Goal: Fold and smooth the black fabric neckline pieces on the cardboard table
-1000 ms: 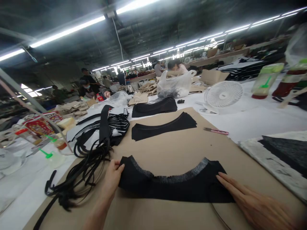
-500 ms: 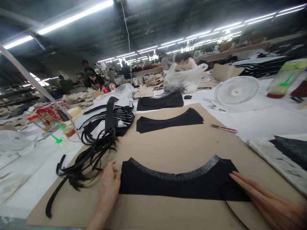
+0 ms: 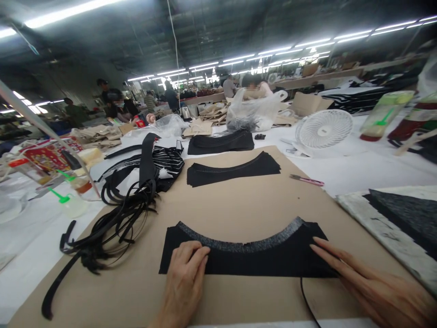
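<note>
A black fabric panel (image 3: 246,264) with a curved upper edge lies flat before me. Speckled grey strip (image 3: 235,247) runs along that curve. My left hand (image 3: 187,273) rests on the panel's left part, its fingers bent and bunched against the cloth near the grey strip. At the right end lies my right hand (image 3: 365,278), fingers stretched out, their tips touching the panel. A thin black cord (image 3: 305,296) comes out from below the panel's lower edge. What is under my fingertips is hidden.
Brown paperboard (image 3: 225,205) lies beneath the work. Farther back are black cut pieces (image 3: 232,169) and another dark stack (image 3: 220,143). Black strips (image 3: 116,218) tangle at left. Pink-handled snips (image 3: 307,180), a white fan (image 3: 324,130) and a grey-topped fabric pile (image 3: 406,214) are at right.
My left hand has moved right, from the panel's left edge onto its surface. The right hand stays at the right end. The whole view has shifted slightly.
</note>
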`<control>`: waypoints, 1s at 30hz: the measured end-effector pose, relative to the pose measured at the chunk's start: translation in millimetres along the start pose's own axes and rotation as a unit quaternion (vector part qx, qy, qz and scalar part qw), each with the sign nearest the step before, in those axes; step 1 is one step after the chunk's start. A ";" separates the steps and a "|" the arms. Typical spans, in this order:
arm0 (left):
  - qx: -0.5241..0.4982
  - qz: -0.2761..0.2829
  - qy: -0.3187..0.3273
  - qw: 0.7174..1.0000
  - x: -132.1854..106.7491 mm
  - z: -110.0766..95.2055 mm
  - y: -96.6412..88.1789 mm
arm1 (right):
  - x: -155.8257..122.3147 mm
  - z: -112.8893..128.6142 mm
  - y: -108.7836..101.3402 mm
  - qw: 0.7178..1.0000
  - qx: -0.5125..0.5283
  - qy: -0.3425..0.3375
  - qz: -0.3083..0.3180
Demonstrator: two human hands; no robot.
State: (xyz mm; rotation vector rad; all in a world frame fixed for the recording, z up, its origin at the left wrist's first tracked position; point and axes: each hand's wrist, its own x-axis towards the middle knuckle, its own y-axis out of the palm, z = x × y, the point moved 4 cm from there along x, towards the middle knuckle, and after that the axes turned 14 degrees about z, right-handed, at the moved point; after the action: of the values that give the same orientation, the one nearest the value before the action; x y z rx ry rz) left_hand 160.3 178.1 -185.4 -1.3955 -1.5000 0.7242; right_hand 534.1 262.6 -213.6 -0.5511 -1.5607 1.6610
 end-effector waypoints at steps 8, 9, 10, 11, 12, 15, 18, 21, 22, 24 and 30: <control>-0.110 0.150 -0.045 0.981 71.7 -63.4 37.3 | 21.7 52.7 4.3 0.986 -0.105 -0.126 0.018; -0.107 0.154 -0.051 0.981 76.0 -63.2 41.9 | 20.7 52.6 6.0 0.986 -0.114 -0.121 0.019; -0.106 0.156 -0.059 0.980 79.2 -61.6 45.5 | 19.5 52.2 7.3 0.985 -0.121 -0.119 0.018; -0.105 0.156 -0.068 0.980 81.5 -59.0 47.9 | 18.4 51.8 8.4 0.985 -0.125 -0.118 0.018; -0.104 0.156 -0.080 0.979 83.3 -55.6 49.4 | 17.6 51.3 9.3 0.985 -0.128 -0.117 0.020; -0.103 0.152 -0.123 0.975 86.1 -44.9 48.2 | 17.3 50.5 10.1 0.985 -0.127 -0.116 0.024; -0.104 0.144 -0.156 0.972 86.0 -40.3 43.4 | 18.2 50.5 9.2 0.986 -0.118 -0.116 0.016; -0.109 0.153 -0.148 0.971 85.3 -46.4 41.6 | 18.3 49.9 9.6 0.987 -0.110 -0.115 0.012; -0.109 0.160 -0.142 0.971 85.3 -49.6 42.0 | 18.0 49.6 10.3 0.987 -0.109 -0.114 0.013; -0.107 0.171 -0.132 0.970 85.7 -55.2 43.9 | 17.3 48.8 11.7 0.988 -0.110 -0.111 0.013; -0.088 0.163 -0.138 0.973 88.4 -55.0 49.1 | 17.1 50.8 11.1 0.986 -0.119 -0.115 0.017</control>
State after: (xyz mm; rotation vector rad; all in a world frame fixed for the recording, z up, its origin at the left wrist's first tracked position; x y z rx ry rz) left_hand 237.7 263.3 -186.8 -1.7591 -1.5943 1.0453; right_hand 482.5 244.2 -213.3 -0.5237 -1.9460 1.6175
